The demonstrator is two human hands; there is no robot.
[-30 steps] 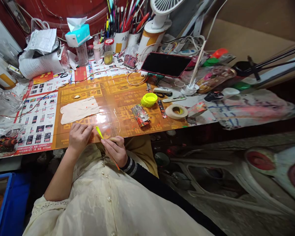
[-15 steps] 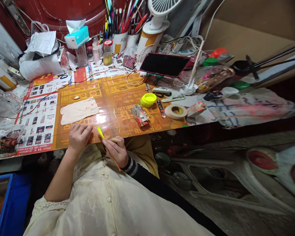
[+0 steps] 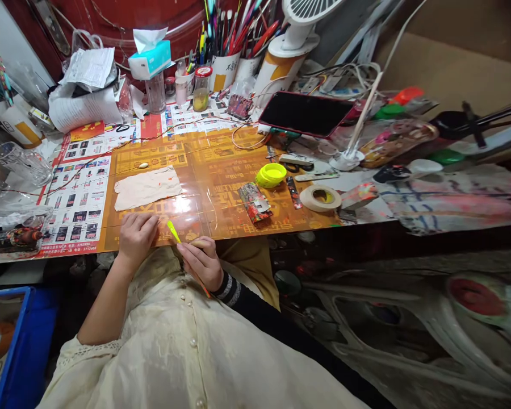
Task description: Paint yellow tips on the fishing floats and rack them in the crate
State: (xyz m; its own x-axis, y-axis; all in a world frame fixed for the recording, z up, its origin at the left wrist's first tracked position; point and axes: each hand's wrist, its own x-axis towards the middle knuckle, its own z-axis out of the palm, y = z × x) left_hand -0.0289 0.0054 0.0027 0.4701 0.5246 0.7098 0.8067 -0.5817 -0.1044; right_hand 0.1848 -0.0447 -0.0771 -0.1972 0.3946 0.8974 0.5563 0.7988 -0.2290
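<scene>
- Fluorescent-yellow and orange slender stick [image 3: 173,231]: held near its middle, over the near table edge, tilted with the yellow tip up and away and the orange end [image 3: 205,291] down toward the lap.
- Right hand [image 3: 200,263]: thumb and fingers [image 3: 195,254] closed narrowly around the stick, hiding part of its shaft. A black sleeve with a grey-striped cuff [image 3: 226,288] showed at the wrist.
- Left hand [image 3: 137,238]: fingers [image 3: 147,226] loosely curled, resting at the near table edge, near the yellow tip but apart from it. No object showed; whether the hidden palm held anything small could not be told.
- Glossy clear plastic sheet [image 3: 221,210]: laid over an orange printed mat, directly before both hands.
- Crumpled pale cloth [image 3: 147,187]: flecked with orange, lying flat beyond the left hand, with a small cream bead-like piece [image 3: 143,165] just past it.
- Bright yellow plastic ring [image 3: 271,175]: lying right of the hands, near a roll of cream masking tape [image 3: 320,198] and a paint-spattered packet [image 3: 254,203].
- White mugs packed with brushes and pens [image 3: 227,71]: standing at the far side, left of a black tablet [image 3: 305,114].
</scene>
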